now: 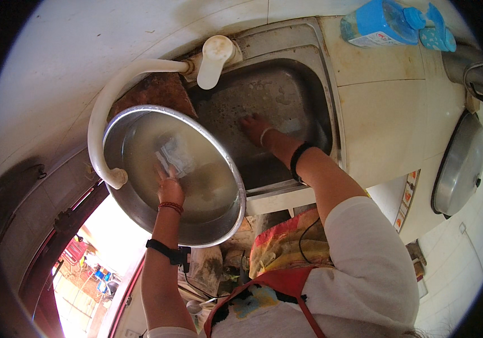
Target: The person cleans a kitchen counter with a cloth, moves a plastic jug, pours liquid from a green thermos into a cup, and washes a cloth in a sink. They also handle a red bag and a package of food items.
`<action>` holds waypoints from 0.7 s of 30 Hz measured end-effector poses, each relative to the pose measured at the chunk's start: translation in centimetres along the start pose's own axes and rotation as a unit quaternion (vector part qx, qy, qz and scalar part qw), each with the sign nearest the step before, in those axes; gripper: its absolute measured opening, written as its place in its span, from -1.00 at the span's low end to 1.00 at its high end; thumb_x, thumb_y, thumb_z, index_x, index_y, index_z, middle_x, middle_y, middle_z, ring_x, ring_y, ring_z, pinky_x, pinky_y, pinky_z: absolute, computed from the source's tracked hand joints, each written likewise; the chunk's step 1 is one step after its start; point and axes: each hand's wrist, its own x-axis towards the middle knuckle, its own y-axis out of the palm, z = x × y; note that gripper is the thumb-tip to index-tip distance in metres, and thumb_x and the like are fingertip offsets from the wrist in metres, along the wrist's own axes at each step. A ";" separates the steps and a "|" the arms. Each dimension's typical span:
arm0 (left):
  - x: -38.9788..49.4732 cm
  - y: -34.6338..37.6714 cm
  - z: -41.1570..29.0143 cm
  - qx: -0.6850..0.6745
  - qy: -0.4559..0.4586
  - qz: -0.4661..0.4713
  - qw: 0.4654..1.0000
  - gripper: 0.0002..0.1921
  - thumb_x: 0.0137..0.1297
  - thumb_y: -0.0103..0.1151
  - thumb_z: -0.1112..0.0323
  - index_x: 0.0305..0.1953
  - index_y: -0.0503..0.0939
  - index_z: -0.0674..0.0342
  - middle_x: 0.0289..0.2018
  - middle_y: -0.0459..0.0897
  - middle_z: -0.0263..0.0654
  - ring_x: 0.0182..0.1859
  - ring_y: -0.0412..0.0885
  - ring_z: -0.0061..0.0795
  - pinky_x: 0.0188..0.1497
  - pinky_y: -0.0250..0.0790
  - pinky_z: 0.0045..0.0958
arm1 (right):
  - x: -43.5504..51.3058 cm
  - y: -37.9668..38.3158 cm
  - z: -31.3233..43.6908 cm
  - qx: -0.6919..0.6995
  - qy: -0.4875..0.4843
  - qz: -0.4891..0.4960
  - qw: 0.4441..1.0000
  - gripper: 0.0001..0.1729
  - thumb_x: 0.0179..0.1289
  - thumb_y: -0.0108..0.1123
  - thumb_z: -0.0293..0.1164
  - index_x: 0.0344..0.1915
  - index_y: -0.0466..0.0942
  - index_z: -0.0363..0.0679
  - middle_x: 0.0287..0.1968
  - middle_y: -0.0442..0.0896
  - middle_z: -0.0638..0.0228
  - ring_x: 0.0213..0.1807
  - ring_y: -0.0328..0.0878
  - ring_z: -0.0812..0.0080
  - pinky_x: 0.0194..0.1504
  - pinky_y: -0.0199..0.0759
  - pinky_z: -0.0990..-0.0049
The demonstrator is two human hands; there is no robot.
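My left hand (170,189) reaches into cloudy water in a large metal basin (234,169). Its fingertips meet the lower edge of a pale grey folded cloth (177,155) in the water; whether they grip it is unclear. The basin tilts at the sink's left side, under the bent end of a white hose (100,105). Over in the stainless steel sink (267,97), my right hand (255,129) is low near the dark, wet floor, fingers somewhat apart. I see nothing held in it.
A white tap handle (213,63) juts over the sink's back edge. Blue plastic bottles (383,25) stand on the tiled counter (381,114) at right, with a metal lid (461,164) farther along. A patterned cloth (286,241) hangs below the sink. A bright doorway (98,253) lies at left.
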 end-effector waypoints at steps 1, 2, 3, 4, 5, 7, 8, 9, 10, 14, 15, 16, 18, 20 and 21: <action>0.0 0.0 0.0 0.041 0.018 -0.010 0.999 -0.21 0.02 0.06 0.63 0.31 0.04 0.02 0.33 -0.22 0.13 0.29 0.10 0.10 0.11 0.38 -0.20 | 0.3 -0.2 0.1 0.015 0.012 0.027 0.999 -0.51 0.10 0.13 -0.38 0.09 0.41 -0.15 0.16 0.34 0.26 0.20 0.27 0.25 0.21 0.14 0.22; 0.0 0.1 0.0 0.086 0.016 0.019 0.996 -0.10 -0.07 0.12 0.69 0.32 -0.02 -0.02 0.32 -0.25 0.16 0.28 0.11 0.11 0.10 0.40 -0.24 | 0.4 -0.3 0.1 0.000 0.012 0.023 1.000 -0.54 0.10 0.12 -0.40 0.06 0.43 -0.17 0.13 0.36 0.24 0.17 0.31 0.24 0.18 0.17 0.22; 0.0 0.0 0.0 0.056 0.018 -0.004 0.998 -0.11 -0.07 0.12 0.69 0.32 -0.01 0.00 0.32 -0.26 0.15 0.28 0.12 0.11 0.09 0.41 -0.25 | 0.5 -0.5 0.1 -0.013 0.013 0.021 1.000 -0.57 0.10 0.11 -0.42 0.03 0.44 -0.18 0.10 0.39 0.22 0.14 0.34 0.22 0.15 0.21 0.22; -0.1 0.0 -0.1 0.030 0.001 0.012 0.999 -0.12 -0.07 0.11 0.70 0.32 0.00 0.02 0.32 -0.27 0.15 0.27 0.14 0.10 0.09 0.42 -0.26 | 0.6 -0.6 0.1 -0.019 0.013 0.018 1.000 -0.60 0.10 0.10 -0.44 0.00 0.46 -0.20 0.08 0.41 0.20 0.11 0.38 0.21 0.13 0.24 0.22; -0.1 -0.1 -0.2 0.011 -0.007 0.006 1.000 -0.13 -0.07 0.11 0.70 0.31 0.01 0.04 0.33 -0.28 0.15 0.26 0.15 0.10 0.08 0.43 -0.27 | 0.6 -0.7 0.1 -0.014 0.013 0.017 1.000 -0.62 0.10 0.10 -0.45 -0.03 0.47 -0.21 0.06 0.43 0.19 0.08 0.40 0.19 0.10 0.27 0.23; 0.0 -0.3 -0.4 0.013 -0.012 0.014 1.000 -0.14 -0.07 0.11 0.70 0.31 0.02 0.08 0.32 -0.29 0.16 0.25 0.20 0.09 0.05 0.45 -0.28 | 0.8 -0.9 -0.1 0.010 0.009 0.015 1.000 -0.66 0.09 0.09 -0.47 -0.08 0.50 -0.23 0.02 0.46 0.17 0.04 0.44 0.17 0.05 0.31 0.24; 0.0 -0.4 -0.5 0.018 -0.008 0.011 1.000 -0.15 -0.07 0.11 0.70 0.31 0.02 0.10 0.32 -0.29 0.17 0.24 0.22 0.08 0.04 0.46 -0.28 | 0.9 -1.0 -0.1 0.003 0.002 0.014 1.000 -0.66 0.09 0.09 -0.46 -0.07 0.50 -0.24 0.02 0.46 0.17 0.03 0.44 0.17 0.04 0.33 0.24; 0.0 -0.6 -0.5 0.011 -0.016 0.022 1.000 -0.22 0.01 0.06 0.64 0.30 0.04 0.11 0.32 -0.21 0.15 0.26 0.16 0.08 0.05 0.43 -0.22 | 0.9 -0.9 -0.1 -0.005 -0.007 0.016 1.000 -0.65 0.09 0.09 -0.45 -0.07 0.49 -0.24 0.02 0.46 0.18 0.03 0.44 0.17 0.02 0.34 0.24; 0.1 -0.7 -0.5 0.004 -0.023 0.037 0.999 -0.30 0.08 0.00 0.58 0.30 0.07 0.11 0.31 -0.14 0.12 0.28 0.11 0.07 0.07 0.40 -0.16 | 1.0 -0.9 -0.1 -0.012 -0.015 0.017 1.000 -0.65 0.10 0.08 -0.44 -0.06 0.49 -0.24 0.02 0.46 0.18 0.03 0.44 0.17 0.01 0.35 0.24; 0.3 -0.9 -0.4 0.010 -0.033 0.088 0.996 -0.40 0.18 -0.08 0.52 0.28 0.09 0.17 0.30 -0.09 0.12 0.31 0.05 0.08 0.09 0.37 -0.14 | 1.4 -0.4 0.3 0.052 0.033 0.002 0.998 -0.60 0.10 0.07 -0.37 -0.01 0.47 -0.21 0.01 0.48 0.22 0.06 0.42 0.18 0.06 0.30 0.24; 0.2 -0.9 -0.4 0.006 -0.028 0.081 0.996 -0.41 0.18 -0.08 0.52 0.28 0.10 0.16 0.31 -0.11 0.12 0.31 0.03 0.08 0.09 0.37 -0.13 | 1.2 -0.3 0.4 0.034 0.022 -0.015 0.999 -0.59 0.10 0.07 -0.35 -0.02 0.47 -0.20 0.00 0.48 0.23 0.06 0.41 0.18 0.08 0.27 0.23; 0.2 -0.8 -0.4 0.010 -0.019 0.055 0.998 -0.42 0.18 -0.08 0.52 0.27 0.11 0.16 0.32 -0.14 0.11 0.32 0.02 0.08 0.09 0.37 -0.12 | 1.1 -0.2 0.5 0.013 0.013 -0.015 1.000 -0.59 0.09 0.07 -0.34 -0.02 0.48 -0.19 0.00 0.48 0.24 0.07 0.40 0.19 0.09 0.25 0.23; 0.1 -0.8 -0.4 0.002 -0.011 0.024 1.000 -0.42 0.18 -0.08 0.53 0.26 0.13 0.13 0.33 -0.17 0.09 0.32 0.00 0.07 0.09 0.36 -0.09 | 0.9 -0.1 0.4 0.000 -0.007 -0.042 0.999 -0.59 0.08 0.07 -0.34 -0.02 0.48 -0.18 0.00 0.48 0.25 0.07 0.39 0.21 0.12 0.20 0.22; -0.1 -0.7 -0.5 -0.021 -0.015 0.013 1.000 -0.42 0.17 -0.07 0.53 0.26 0.15 0.09 0.34 -0.19 0.07 0.33 -0.01 0.07 0.09 0.35 -0.04 | 0.7 0.0 0.2 -0.024 -0.027 -0.053 0.998 -0.60 0.08 0.06 -0.34 -0.04 0.50 -0.18 -0.01 0.49 0.27 0.08 0.38 0.23 0.14 0.17 0.23; -0.2 -0.7 -0.5 -0.017 -0.019 0.024 0.999 -0.42 0.17 -0.06 0.53 0.26 0.15 0.07 0.34 -0.19 0.06 0.33 -0.02 0.07 0.09 0.35 -0.03 | 0.6 0.1 0.0 -0.041 -0.039 -0.059 0.997 -0.61 0.09 0.06 -0.35 -0.05 0.50 -0.19 -0.01 0.49 0.27 0.08 0.38 0.24 0.15 0.16 0.23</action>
